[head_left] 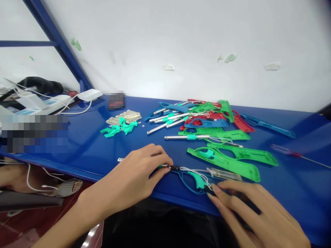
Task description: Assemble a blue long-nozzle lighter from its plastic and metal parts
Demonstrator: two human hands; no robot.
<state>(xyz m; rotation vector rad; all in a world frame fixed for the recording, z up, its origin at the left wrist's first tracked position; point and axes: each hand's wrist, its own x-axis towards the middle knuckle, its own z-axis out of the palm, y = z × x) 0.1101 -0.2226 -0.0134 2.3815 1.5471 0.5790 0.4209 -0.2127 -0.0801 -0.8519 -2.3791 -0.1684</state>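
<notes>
My left hand (139,168) is closed around the metal tube of a utility lighter, and the tube's silvery tip (120,159) sticks out past the knuckles. Its thumb and forefinger pinch near a black end piece (175,167), from which white wires (192,171) run right. Below lies a blue lighter handle half (181,178) with a teal trigger (198,179) in it. The thumb and fingertips of my right hand (250,210) close on a small black igniter (208,188) at the wires' end. Just above that hand is a clear fuel tank (226,174). My palms partly hide the handle.
Green handle halves (243,165) lie beyond my right hand, before a pile of tubes and coloured handles (191,115). Teal triggers (120,128) and clear tanks (126,116) sit left. A screwdriver (287,151) lies right. A power strip (90,94) and another person's foot (76,186) are at left.
</notes>
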